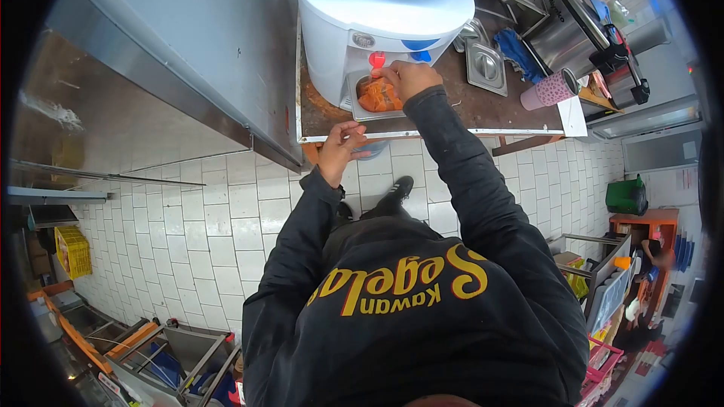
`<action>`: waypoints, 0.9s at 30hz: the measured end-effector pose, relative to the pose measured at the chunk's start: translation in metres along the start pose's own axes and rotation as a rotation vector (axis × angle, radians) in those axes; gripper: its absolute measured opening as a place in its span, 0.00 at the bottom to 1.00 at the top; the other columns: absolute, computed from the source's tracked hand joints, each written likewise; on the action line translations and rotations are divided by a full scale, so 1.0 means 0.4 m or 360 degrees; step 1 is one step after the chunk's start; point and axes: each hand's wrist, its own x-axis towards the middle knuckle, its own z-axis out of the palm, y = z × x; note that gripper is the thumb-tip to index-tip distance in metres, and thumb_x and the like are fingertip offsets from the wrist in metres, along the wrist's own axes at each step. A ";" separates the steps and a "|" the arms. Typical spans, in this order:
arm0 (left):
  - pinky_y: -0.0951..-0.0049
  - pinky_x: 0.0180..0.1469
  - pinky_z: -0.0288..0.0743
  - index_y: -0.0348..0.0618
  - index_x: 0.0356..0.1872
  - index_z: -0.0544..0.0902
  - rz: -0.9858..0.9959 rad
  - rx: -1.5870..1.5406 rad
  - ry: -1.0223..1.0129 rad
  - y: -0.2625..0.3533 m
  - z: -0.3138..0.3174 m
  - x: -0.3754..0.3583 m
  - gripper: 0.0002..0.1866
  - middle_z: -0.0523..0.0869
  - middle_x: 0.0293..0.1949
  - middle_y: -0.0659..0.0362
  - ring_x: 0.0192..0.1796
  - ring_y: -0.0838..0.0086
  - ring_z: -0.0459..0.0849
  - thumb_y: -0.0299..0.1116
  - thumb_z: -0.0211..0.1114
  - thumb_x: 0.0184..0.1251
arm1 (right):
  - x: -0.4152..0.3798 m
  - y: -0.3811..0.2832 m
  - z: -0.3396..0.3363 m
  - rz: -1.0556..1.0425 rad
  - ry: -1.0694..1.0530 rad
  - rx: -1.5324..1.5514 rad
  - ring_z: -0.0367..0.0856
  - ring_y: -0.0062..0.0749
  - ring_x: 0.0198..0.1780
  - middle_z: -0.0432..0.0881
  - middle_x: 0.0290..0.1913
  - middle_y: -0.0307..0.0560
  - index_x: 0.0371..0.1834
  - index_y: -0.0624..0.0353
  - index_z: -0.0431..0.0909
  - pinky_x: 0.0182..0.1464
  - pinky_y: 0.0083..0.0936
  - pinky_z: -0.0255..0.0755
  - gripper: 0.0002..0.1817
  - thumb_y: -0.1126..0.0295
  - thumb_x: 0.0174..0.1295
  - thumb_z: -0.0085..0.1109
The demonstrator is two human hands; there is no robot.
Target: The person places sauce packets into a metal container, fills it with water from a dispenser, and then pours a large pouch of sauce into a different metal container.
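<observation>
In the head view, a white water dispenser with a red tap and a blue tap stands at the table's edge. Below the red tap sits a metal tray with an orange bundle in it, perhaps food in a clear bag. My right hand is pinched just over the bundle, close to the red tap; what its fingertips hold is too small to make out. Before the table's front edge, my left hand is held with its fingers curved and apart, nothing visible in it.
Right of the dispenser are metal lids, a blue cloth, a pink patterned tumbler and a large steel cooker. A tall metal cabinet borders the left side. Behind, a person is near an orange counter.
</observation>
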 end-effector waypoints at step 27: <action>0.69 0.57 0.66 0.40 0.54 0.73 -0.0401 0.1642 -0.1097 -0.603 -0.362 -0.107 0.26 0.77 0.54 0.53 0.53 0.65 0.76 0.48 0.61 0.62 | 0.009 0.021 0.004 -0.0150 0.0113 -0.0081 0.81 0.42 0.26 0.81 0.22 0.45 0.30 0.51 0.84 0.31 0.34 0.76 0.21 0.45 0.59 0.53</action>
